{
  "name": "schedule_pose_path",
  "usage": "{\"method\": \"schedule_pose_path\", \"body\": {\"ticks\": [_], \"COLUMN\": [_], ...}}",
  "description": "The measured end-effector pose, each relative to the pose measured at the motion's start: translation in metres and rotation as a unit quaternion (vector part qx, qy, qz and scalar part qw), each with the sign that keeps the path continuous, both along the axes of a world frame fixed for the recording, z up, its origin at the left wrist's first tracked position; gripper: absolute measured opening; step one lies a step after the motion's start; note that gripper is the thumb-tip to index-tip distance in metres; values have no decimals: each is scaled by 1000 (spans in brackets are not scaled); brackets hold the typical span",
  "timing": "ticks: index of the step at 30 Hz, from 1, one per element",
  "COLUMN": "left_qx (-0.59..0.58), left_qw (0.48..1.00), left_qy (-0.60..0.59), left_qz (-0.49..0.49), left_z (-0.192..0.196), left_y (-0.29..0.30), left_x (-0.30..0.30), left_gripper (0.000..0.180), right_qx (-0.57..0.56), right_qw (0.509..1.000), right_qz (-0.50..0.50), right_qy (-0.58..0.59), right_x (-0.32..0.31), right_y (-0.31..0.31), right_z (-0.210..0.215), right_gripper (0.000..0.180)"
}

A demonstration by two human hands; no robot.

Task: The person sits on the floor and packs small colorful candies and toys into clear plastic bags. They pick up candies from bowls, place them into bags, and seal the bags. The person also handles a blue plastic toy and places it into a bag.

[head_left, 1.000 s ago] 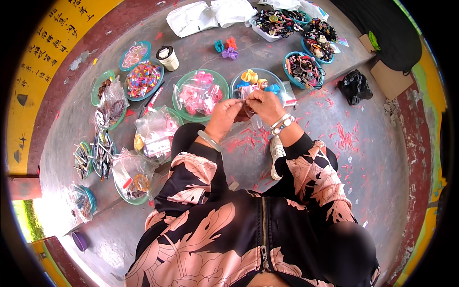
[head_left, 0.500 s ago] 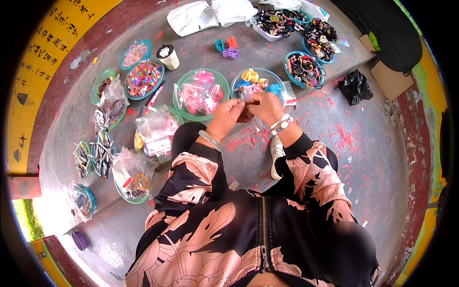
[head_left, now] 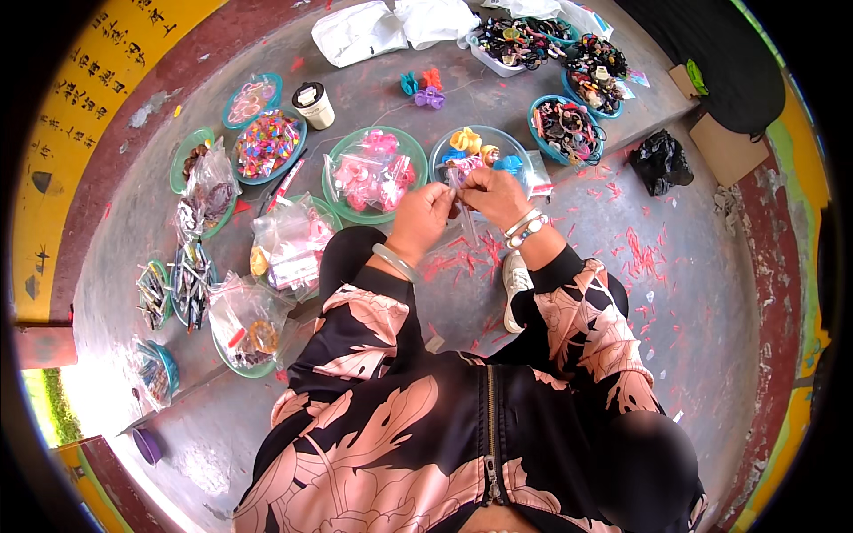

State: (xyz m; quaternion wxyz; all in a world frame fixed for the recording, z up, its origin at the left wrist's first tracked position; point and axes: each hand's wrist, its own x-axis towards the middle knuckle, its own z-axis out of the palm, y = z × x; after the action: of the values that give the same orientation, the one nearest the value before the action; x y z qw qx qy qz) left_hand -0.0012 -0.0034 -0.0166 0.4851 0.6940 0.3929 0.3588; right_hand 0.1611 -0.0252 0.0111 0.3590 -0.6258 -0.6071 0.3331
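Note:
Both hands meet just in front of a clear bowl (head_left: 442,162) of yellow, blue and pinkish pieces. My left hand (head_left: 421,218), a bangle at its wrist, is closed with thumb and fingers pinched together. Opposite it, my right hand (head_left: 499,197) pinches too, with bracelets on the wrist. Between the fingertips hangs a small clear plastic bag (head_left: 468,227), thin and hard to make out against the floor. Left of the hands stands a green bowl (head_left: 336,206) of pink pieces in clear bags.
Bowls of colourful beads (head_left: 267,147), bagged items (head_left: 289,244) and pens (head_left: 191,284) stand at left. A lidded cup (head_left: 313,106) and three claw clips (head_left: 430,97) lie farther back. Baskets of hair ties (head_left: 567,131) and a black bag (head_left: 659,163) are at right. Red scraps (head_left: 641,256) litter the floor.
My hands have drawn slightly apart at the fingertips, and the clear plastic between them shows more plainly. The bowls and other things stay where they were.

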Motion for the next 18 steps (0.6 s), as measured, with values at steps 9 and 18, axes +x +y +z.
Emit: {"method": "schedule_pose_path", "body": {"ticks": [9, 18], "left_qx": [210, 111], "left_qw": [962, 986], "left_qy": [135, -35], "left_qz": [108, 116], "left_z": [13, 16], "left_y": [-12, -15], "left_x": [1, -1], "left_gripper": [15, 12], "right_qx": [109, 36], "right_qw": [970, 962], "right_qz": [-73, -86], "right_qy": [-203, -256], "right_x": [-13, -19], "right_y": [-7, -15], "right_z": [6, 29], "right_gripper": [10, 22]}}
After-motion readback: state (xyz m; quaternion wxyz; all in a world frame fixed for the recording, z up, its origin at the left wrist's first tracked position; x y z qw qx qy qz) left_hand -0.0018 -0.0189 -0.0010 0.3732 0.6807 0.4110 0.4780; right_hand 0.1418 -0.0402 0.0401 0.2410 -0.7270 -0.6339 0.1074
